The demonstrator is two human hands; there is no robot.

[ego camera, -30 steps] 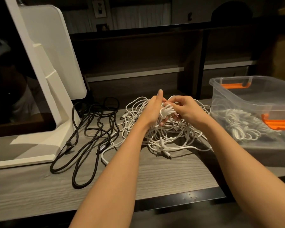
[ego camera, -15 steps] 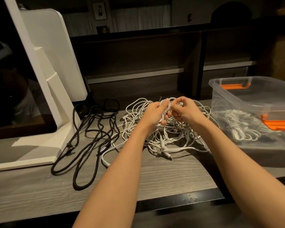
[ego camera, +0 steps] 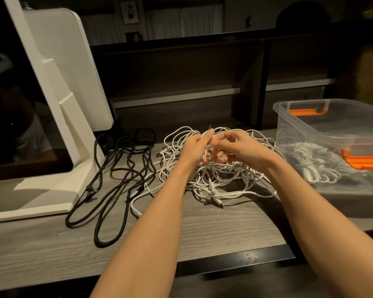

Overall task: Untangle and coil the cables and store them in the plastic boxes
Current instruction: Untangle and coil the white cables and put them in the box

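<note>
The white cable tangle (ego camera: 215, 168) lies on the worktop (ego camera: 202, 229) straight ahead, directly under both hands, sprawling with no clear long axis. The left hand (ego camera: 197, 147) and right hand (ego camera: 238, 148) meet over its top, each pinching white strands, so neither is nearer. The clear plastic box (ego camera: 332, 134), already holding coiled white cable, stands just right of the tangle. Loose black cables (ego camera: 116, 175) lie left, beside a white monitor stand (ego camera: 58, 117). Nothing blocks the way to the box.
</note>
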